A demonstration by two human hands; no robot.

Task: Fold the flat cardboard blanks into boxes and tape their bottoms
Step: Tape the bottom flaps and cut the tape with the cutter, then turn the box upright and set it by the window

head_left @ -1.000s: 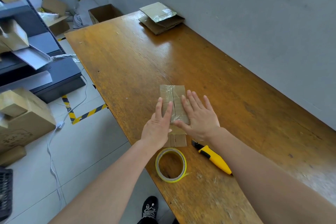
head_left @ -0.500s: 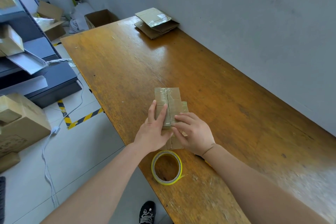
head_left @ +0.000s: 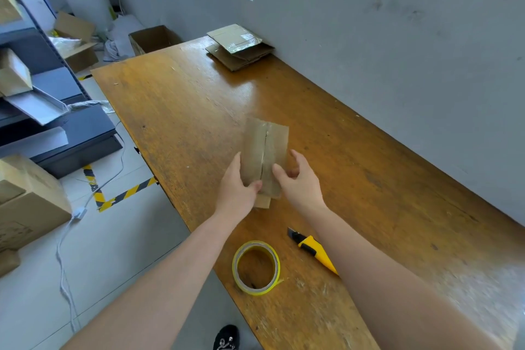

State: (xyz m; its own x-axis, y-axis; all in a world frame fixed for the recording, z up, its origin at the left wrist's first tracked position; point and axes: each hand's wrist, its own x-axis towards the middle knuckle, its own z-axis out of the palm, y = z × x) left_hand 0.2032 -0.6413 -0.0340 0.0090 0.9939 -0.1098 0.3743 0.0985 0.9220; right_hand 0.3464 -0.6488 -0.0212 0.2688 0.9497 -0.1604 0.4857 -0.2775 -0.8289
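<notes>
Fingers (head_left: 244, 162) of my left hand (head_left: 237, 190) wrap the left side of the small brown cardboard box (head_left: 265, 153), thumb tip pressed on its taped face near the lower edge. Right hand (head_left: 301, 185) cups the right side, thumb on the taped face, the other fingers curled round the far side; both hands are closed on the box. Clear tape runs along the centre seam of the upturned face. Box sits at mid-table on the worn orange-brown wooden table (head_left: 184, 111); whether it rests on the wood or is lifted slightly, I cannot tell. A loose cardboard flap shows below the box's near end.

Yellow-edged roll of clear tape (head_left: 256, 268) lies flat near the table's front edge, close to me. Yellow and black utility knife (head_left: 312, 250) lies just right of the roll, apart from it, partly hidden by my right forearm. Stack of flat cardboard blanks (head_left: 238, 47) lies at the far end of the table, against the grey wall (head_left: 397, 51).
</notes>
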